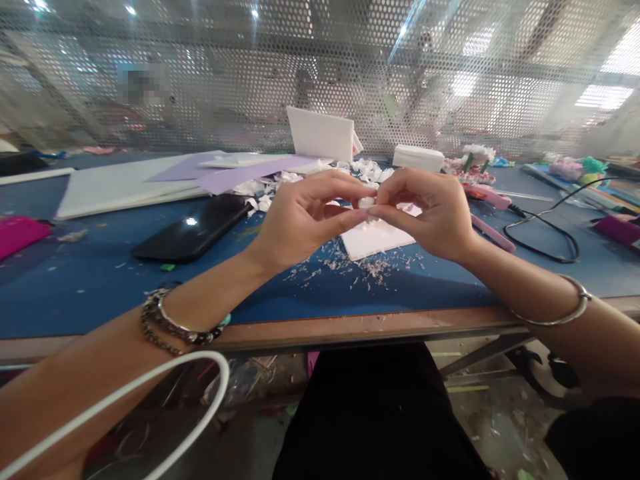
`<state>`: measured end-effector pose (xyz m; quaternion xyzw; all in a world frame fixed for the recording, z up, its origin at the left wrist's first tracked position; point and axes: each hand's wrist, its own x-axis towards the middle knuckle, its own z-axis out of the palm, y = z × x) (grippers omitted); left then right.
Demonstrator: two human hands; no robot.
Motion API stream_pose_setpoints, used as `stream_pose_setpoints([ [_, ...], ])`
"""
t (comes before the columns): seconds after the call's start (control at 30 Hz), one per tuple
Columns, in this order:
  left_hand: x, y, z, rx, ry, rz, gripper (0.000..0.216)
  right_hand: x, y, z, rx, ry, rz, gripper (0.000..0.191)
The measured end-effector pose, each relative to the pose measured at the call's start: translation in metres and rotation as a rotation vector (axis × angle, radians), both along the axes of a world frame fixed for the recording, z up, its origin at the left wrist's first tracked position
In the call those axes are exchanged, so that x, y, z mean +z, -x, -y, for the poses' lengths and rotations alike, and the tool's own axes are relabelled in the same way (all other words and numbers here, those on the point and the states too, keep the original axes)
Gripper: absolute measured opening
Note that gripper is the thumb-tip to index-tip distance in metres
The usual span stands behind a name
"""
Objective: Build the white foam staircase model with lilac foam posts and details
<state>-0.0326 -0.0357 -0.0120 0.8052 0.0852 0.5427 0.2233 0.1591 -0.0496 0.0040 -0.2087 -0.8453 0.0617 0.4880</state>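
Observation:
My left hand (305, 217) and my right hand (430, 210) meet over the table, thumbs and forefingers pinched on a small white piece (367, 202). It looks like foam or paper, but the fingertips hide most of it. Just below lies a white board (377, 241), partly covered by my right hand. Fine pale shavings (370, 267) are scattered in front of that board. Behind my hands spreads a heap of torn white scraps (373, 170).
A black phone (195, 230) lies left of my hands, near white and lilac sheets (125, 183). On the right are a pink hot-glue gun (490, 197) with a black cord (555, 257), and pompom flowers (567, 167). A perforated metal screen (225, 87) stands behind. A white cable (150, 383) loops at lower left.

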Motion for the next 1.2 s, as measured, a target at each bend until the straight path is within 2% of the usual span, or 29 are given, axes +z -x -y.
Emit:
stream_pose_setpoints([
  [0.17, 0.001, 0.000, 0.000, 0.025, -0.014, -0.003, 0.024, 0.000, -0.001, 0.000, -0.002, -0.011, 0.004, 0.012],
  [0.4, 0.001, -0.001, 0.000, 0.070, 0.023, -0.014, 0.012, 0.006, -0.004, -0.001, -0.083, -0.006, 0.041, 0.010],
  [0.57, -0.001, 0.000, -0.002, 0.117, 0.056, -0.056, 0.013, 0.010, -0.010, -0.006, -0.026, -0.063, -0.084, 0.010],
  [0.7, -0.003, 0.000, -0.007, 0.105, 0.037, -0.004, 0.016, 0.017, -0.015, -0.007, -0.074, -0.094, -0.175, 0.011],
  [0.8, -0.004, 0.000, -0.007, 0.136, 0.012, -0.029, 0.015, 0.029, -0.026, -0.010, -0.098, -0.125, -0.228, 0.015],
  [0.9, -0.001, 0.002, -0.003, 0.201, -0.110, -0.091, 0.014, 0.048, -0.059, -0.023, -0.152, -0.086, -0.204, 0.016],
  [0.97, 0.003, 0.003, 0.002, 0.252, -0.335, -0.163, 0.014, 0.059, -0.095, -0.039, -0.351, -0.046, -0.036, 0.019],
  [1.03, 0.006, 0.005, 0.004, 0.312, -0.585, -0.252, 0.017, 0.062, -0.138, -0.061, -0.570, 0.019, 0.277, 0.021],
  [1.1, 0.008, 0.007, 0.005, 0.359, -0.726, -0.313, 0.019, 0.054, -0.177, -0.084, -0.698, 0.253, 0.472, 0.024],
  [1.13, 0.008, 0.008, 0.004, 0.375, -0.746, -0.321, 0.019, 0.046, -0.194, -0.094, -0.759, 0.357, 0.458, 0.028],
  [1.2, 0.008, 0.009, 0.002, 0.389, -0.749, -0.315, 0.019, 0.026, -0.222, -0.108, -0.767, 0.386, 0.410, 0.038],
])
